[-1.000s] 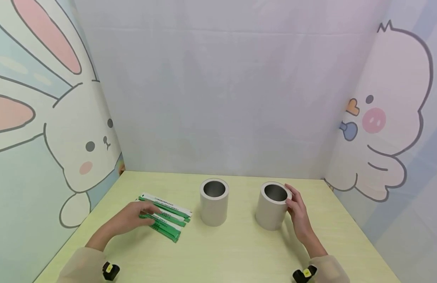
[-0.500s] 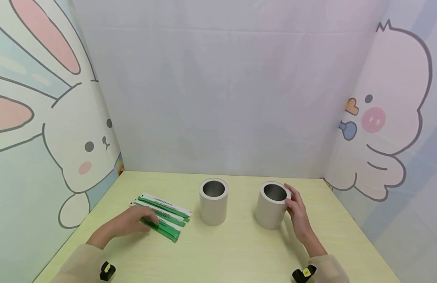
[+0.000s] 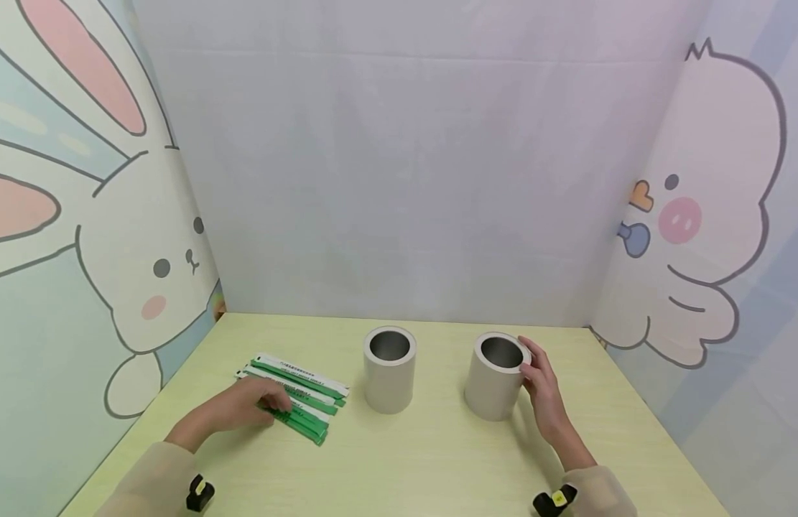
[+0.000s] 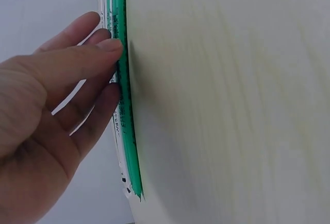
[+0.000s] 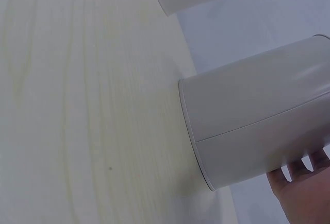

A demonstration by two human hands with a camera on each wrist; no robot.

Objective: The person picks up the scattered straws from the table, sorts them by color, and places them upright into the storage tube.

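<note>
Green-and-white stick packets point(image 3: 302, 373) lie fanned out on the left of the table. My left hand point(image 3: 246, 403) pinches the nearest green packet point(image 3: 304, 424) between thumb and fingers; the left wrist view shows the thumb point(image 4: 109, 45) against its green edge. At the right, a white cylindrical cup point(image 3: 492, 391) with a dark metallic inside stands upright. My right hand point(image 3: 544, 395) holds its right side, thumb in front and fingers behind, and the right wrist view shows several fingertips point(image 5: 296, 170) on its wall.
A second white cup point(image 3: 388, 380) stands upright between the packets and the held cup. The pale yellow table point(image 3: 424, 467) ends at a plain grey backdrop point(image 3: 405, 179). Side panels with a cartoon rabbit point(image 3: 153, 273) and a cartoon chick point(image 3: 702, 201) flank it.
My left hand has drawn back slightly toward the near side and closed its fingers on the nearest packet, whose end has shifted slightly. The right hand and both cups stay in place.
</note>
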